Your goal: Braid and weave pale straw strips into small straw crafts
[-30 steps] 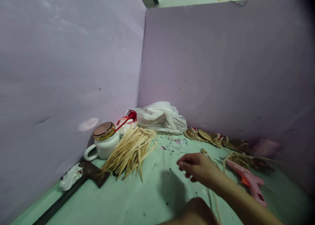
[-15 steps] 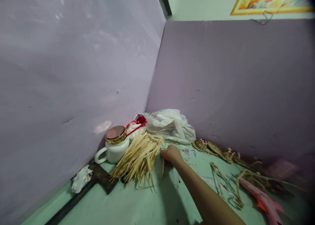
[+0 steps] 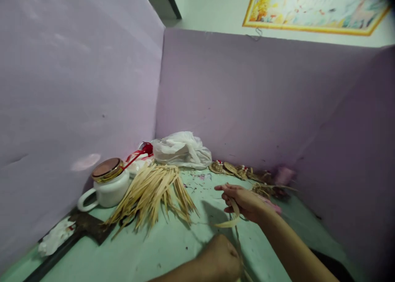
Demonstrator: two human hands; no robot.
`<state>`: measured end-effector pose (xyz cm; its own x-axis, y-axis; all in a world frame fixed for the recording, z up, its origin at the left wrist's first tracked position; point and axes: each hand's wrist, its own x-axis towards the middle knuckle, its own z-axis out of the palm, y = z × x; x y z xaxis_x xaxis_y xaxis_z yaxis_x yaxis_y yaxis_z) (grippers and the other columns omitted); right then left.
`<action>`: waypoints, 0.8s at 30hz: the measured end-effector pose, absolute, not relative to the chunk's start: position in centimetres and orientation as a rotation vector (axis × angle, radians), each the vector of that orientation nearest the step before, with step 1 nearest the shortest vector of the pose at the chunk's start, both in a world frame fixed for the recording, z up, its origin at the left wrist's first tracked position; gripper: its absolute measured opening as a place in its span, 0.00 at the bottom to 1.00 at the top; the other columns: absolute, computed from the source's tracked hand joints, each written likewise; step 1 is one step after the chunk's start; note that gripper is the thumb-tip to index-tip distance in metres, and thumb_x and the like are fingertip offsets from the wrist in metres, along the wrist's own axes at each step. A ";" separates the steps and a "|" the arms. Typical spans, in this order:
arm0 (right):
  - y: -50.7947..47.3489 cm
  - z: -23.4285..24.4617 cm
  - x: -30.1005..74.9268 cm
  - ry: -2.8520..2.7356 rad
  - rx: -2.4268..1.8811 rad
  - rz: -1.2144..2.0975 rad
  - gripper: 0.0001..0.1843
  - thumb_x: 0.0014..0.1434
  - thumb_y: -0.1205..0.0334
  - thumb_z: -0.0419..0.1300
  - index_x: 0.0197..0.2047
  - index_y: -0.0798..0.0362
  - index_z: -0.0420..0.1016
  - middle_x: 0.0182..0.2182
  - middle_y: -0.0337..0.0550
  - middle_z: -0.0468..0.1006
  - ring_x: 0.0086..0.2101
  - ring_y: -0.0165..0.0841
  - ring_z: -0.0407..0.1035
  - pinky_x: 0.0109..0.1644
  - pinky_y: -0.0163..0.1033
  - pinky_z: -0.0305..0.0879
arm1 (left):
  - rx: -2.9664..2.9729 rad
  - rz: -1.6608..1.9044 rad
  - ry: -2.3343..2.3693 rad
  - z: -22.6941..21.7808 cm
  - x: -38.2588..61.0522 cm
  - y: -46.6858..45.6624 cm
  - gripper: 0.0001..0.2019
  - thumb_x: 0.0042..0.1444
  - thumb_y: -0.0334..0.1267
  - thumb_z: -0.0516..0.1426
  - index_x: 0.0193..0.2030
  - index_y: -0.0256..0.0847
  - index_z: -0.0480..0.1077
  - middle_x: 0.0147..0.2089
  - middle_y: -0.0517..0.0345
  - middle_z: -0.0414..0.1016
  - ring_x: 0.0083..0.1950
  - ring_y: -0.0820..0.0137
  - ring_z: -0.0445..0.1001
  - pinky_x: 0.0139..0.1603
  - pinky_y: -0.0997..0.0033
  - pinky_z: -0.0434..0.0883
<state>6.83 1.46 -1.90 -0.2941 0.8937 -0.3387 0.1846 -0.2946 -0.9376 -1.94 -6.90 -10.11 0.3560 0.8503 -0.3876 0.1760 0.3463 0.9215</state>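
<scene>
My right hand (image 3: 243, 200) hovers over the green tabletop (image 3: 173, 249), fingers closed on a pale straw strip (image 3: 231, 221) that curls down from it. My left hand (image 3: 219, 259) is a fist at the bottom edge, gripping thin straw strands (image 3: 238, 241) that run up toward the right hand. A heap of straw strips (image 3: 154, 191) lies fanned out to the left of both hands.
A white mug with a gold lid (image 3: 106, 184) stands by the left wall. A dark cleaver (image 3: 74, 236), a crumpled white tissue (image 3: 54, 237), a clear plastic bag (image 3: 181, 149), woven straw pieces (image 3: 234, 170) and purple partition walls (image 3: 247, 97) surround the table.
My right hand has pulled back from the straw heap with one strip in it. My left hand has come into view at the bottom. The camera has swung to the right.
</scene>
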 end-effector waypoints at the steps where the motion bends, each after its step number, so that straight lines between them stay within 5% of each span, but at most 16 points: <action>1: 0.6 -2.0 7.1 -1.343 -1.342 1.550 0.15 0.51 0.57 0.56 0.41 0.57 0.70 0.20 0.33 0.63 0.19 0.22 0.59 0.28 0.34 0.67 | 1.165 0.578 1.202 -9.8 -1.8 -7.0 0.05 0.30 0.26 0.52 0.11 0.37 0.63 0.12 0.64 0.55 0.19 0.75 0.55 0.21 0.74 0.50; 5: -2.4 -2.6 7.2 -1.226 -1.219 1.405 0.19 0.48 0.52 0.58 0.39 0.57 0.70 0.24 0.37 0.67 0.22 0.24 0.63 0.27 0.32 0.66 | 1.139 0.670 1.052 -7.7 -1.9 -7.5 0.04 0.30 0.25 0.51 0.15 0.36 0.64 0.13 0.65 0.58 0.18 0.78 0.54 0.20 0.76 0.51; 8: -4.1 -2.8 7.8 -1.271 -1.293 1.465 0.21 0.49 0.48 0.54 0.40 0.55 0.69 0.19 0.33 0.66 0.13 0.20 0.54 0.13 0.27 0.52 | 1.069 0.784 0.971 -6.6 -2.2 -7.4 0.05 0.31 0.24 0.52 0.18 0.36 0.65 0.13 0.66 0.57 0.17 0.79 0.54 0.19 0.78 0.52; 12: -5.9 -3.3 9.9 -1.703 -1.492 1.641 0.18 0.51 0.48 0.51 0.31 0.55 0.68 0.12 0.31 0.64 0.08 0.19 0.45 0.10 0.27 0.38 | 0.912 0.698 1.167 -6.5 -2.8 -7.0 0.05 0.32 0.27 0.51 0.13 0.38 0.58 0.08 0.68 0.49 0.10 0.80 0.46 0.13 0.78 0.44; 18: -7.9 -2.8 14.0 -2.072 -1.687 1.420 0.13 0.51 0.56 0.52 0.23 0.54 0.70 0.12 0.37 0.66 0.13 0.22 0.52 0.18 0.29 0.47 | 0.857 0.722 1.250 -6.1 -3.1 -6.9 0.05 0.32 0.24 0.51 0.14 0.37 0.60 0.08 0.67 0.55 0.09 0.81 0.48 0.11 0.79 0.42; 24: -8.7 1.3 19.2 -1.954 -1.789 1.068 0.17 0.48 0.47 0.54 0.26 0.52 0.74 0.16 0.42 0.67 0.18 0.28 0.55 0.22 0.33 0.50 | 0.955 0.625 1.245 -6.2 -3.3 -6.9 0.06 0.34 0.26 0.54 0.14 0.37 0.61 0.07 0.67 0.54 0.08 0.80 0.47 0.10 0.78 0.42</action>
